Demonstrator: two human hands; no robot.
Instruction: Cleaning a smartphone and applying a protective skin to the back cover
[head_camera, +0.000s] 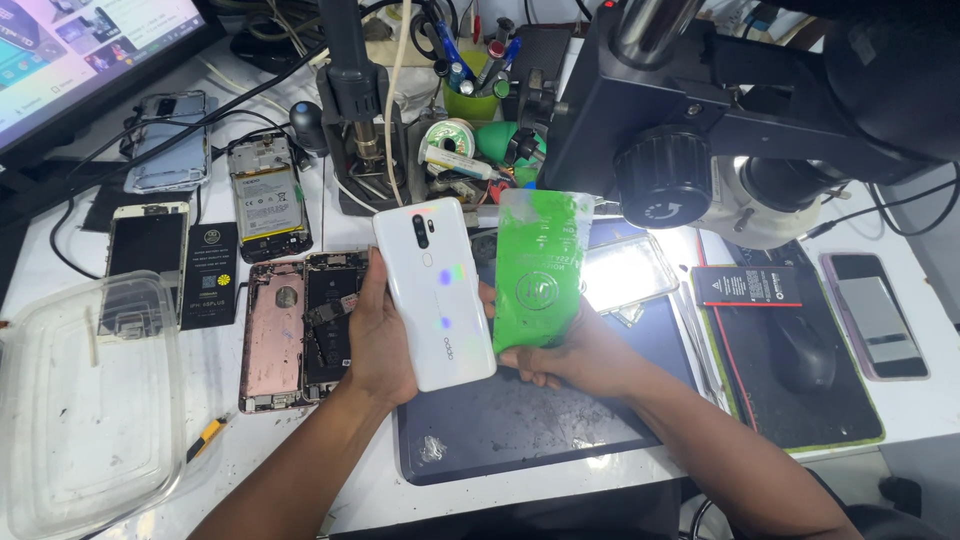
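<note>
Here, a repair bench seen from above. Left hand (380, 335): clamped on a white phone (436, 292), back side up, tilted, held over the near edge of a dark mat (520, 420). Right hand (565, 350): fingers closed on a green film (540, 268), held upright just beside the phone, nearly touching its right edge. The hands sit close together, thumbs on top of their items.

Left of the hands, lying on the white table (300, 470): an opened pink phone shell (275, 335) beside an opened dark phone body (330, 325); a black battery (210, 275); a phone with dark screen (147, 245); an opened phone showing its battery (268, 195); a bluish phone back (168, 140). A clear plastic tub (90, 400) stands at the far left edge, with a small yellow tool (205, 438) just beside it.

Above the hands: a microscope (740, 110), a green cup (470, 100) of tools, a solder spool (450, 135). A monitor (90, 60) fills the upper left corner.

Right: a black mouse (800, 350) on a pad, a black card (745, 285), a phone (875, 315) face up.
</note>
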